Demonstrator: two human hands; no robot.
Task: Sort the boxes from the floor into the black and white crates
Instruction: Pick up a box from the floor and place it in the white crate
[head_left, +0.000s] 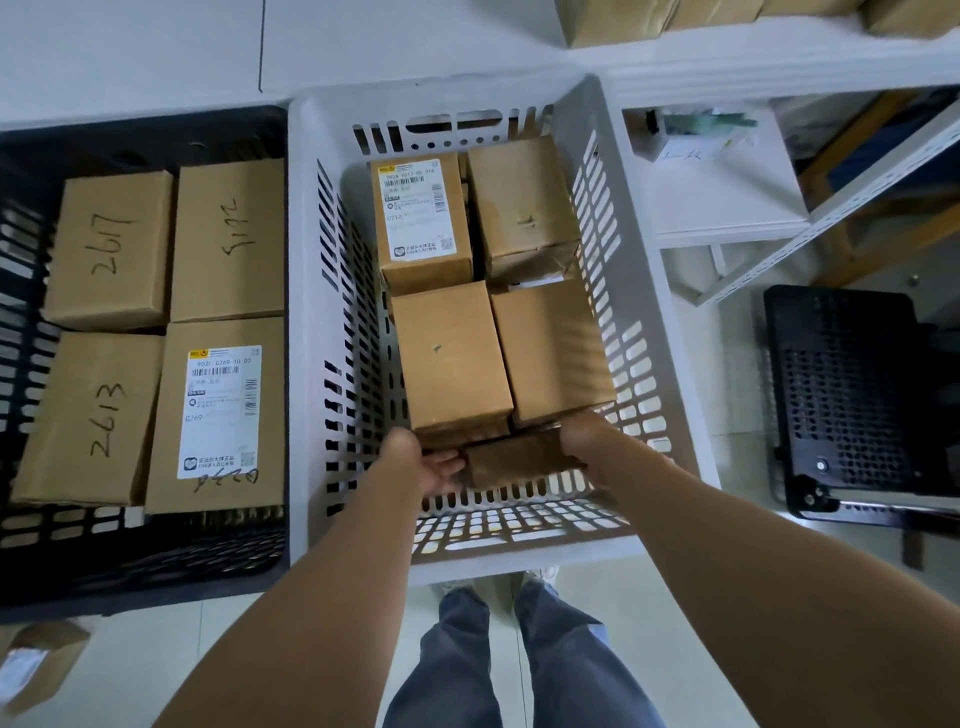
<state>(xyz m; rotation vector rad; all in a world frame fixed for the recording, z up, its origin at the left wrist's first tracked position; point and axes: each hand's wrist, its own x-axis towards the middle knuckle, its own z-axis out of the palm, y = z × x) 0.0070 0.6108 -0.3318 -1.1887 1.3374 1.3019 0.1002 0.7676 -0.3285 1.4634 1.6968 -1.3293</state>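
Observation:
Both my hands reach into the white crate and hold a small brown box low at its near end. My left hand grips the box's left end, and my right hand grips its right end. Behind the held box the white crate holds several brown boxes, one with a white shipping label. The black crate to the left holds several boxes, some with handwritten numbers and one with a label.
One more brown box lies on the floor at the lower left. A black perforated crate or stool stands to the right, with a white metal shelf behind it. My legs are below the white crate.

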